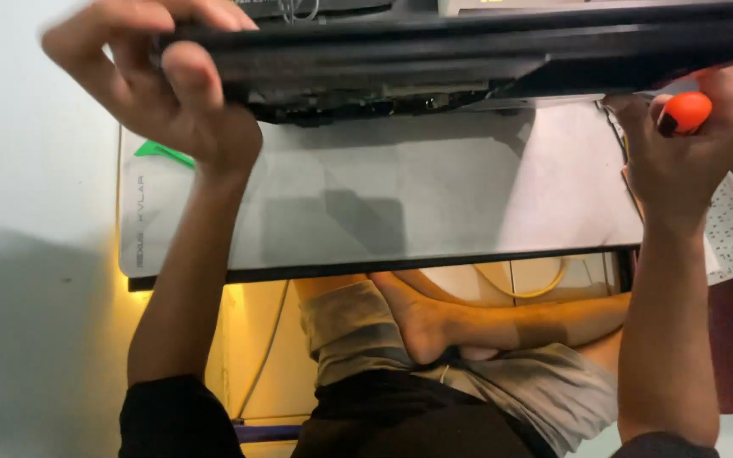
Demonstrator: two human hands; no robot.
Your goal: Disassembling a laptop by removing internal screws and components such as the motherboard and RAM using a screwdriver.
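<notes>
Left hand (159, 85) grips the left end of a black laptop (485, 51), lifted above the grey mat (400, 195). Right hand (685, 144) props the laptop's right end, fingers closed round an orange-handled screwdriver (686, 112).

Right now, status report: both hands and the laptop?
Left hand grips laptop edge, lifted off grey mat. Right hand holds orange-handled screwdriver. Nothing blocking.

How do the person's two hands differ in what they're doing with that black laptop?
The left hand clamps the dark, flat laptop alone, thumb under its edge, while the right hand at the other end also holds an orange-handled tool. The left hand's fingers spread wide; the right hand's curl tight. Both lift the laptop above the grey mat.
</notes>
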